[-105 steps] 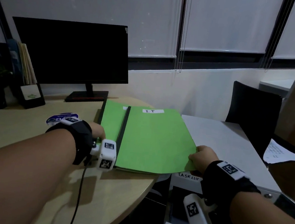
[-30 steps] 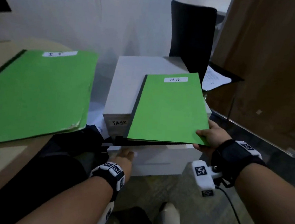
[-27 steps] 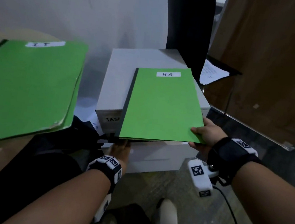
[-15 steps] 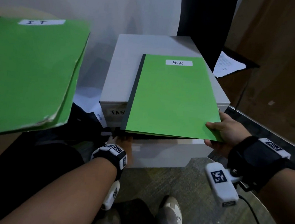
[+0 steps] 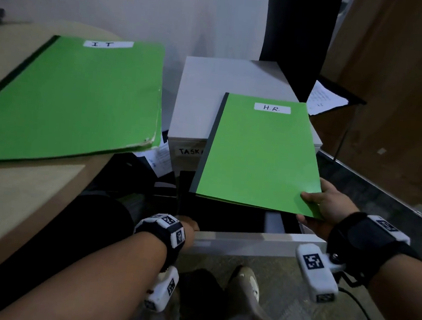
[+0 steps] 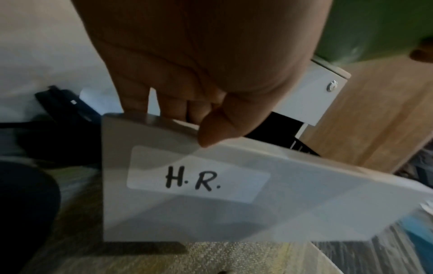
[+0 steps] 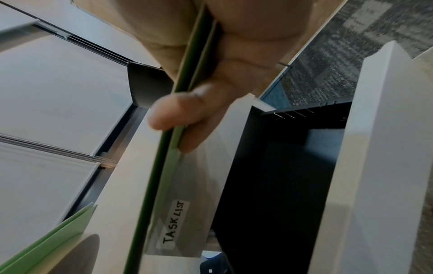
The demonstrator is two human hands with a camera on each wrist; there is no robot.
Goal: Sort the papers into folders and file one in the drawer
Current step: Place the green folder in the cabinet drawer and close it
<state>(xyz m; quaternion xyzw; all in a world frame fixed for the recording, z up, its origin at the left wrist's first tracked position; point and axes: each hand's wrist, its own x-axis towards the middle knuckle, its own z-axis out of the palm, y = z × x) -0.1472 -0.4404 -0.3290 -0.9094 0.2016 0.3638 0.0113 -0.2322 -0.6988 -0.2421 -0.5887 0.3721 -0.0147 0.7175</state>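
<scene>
- The right hand (image 5: 328,203) pinches the near right corner of the green H.R. folder (image 5: 259,154). The thumb is on top and the fingers (image 7: 203,129) are under it.
- The folder is up in the air, almost flat. It hangs over the open H.R. drawer (image 5: 256,241), with its far end out over the top of the white cabinet (image 5: 231,85).
- The left hand (image 6: 199,74) grips the top edge of the drawer front, right above the H.R. label (image 6: 194,180). Its fingers curl over the edge and the thumb tip rests on the front.
- The drawer is pulled out toward the person, and it looks dark inside.
- I think the next step is to put the folder down into the drawer.
- The folder is held by one corner only, so the far end could sag or swing. Then it could bump the TASK LIST drawer (image 7: 174,228) just above the gap.
- If the folder tips, the papers inside could slide out of the open side.
- If the left hand lets go too soon, the drawer could roll back and catch the folder.
- The IT folder (image 5: 77,97) lies on the desk (image 5: 17,206), well off to the left of both hands. One corner of it sticks out past the desk edge, so a bump could knock it down.
</scene>
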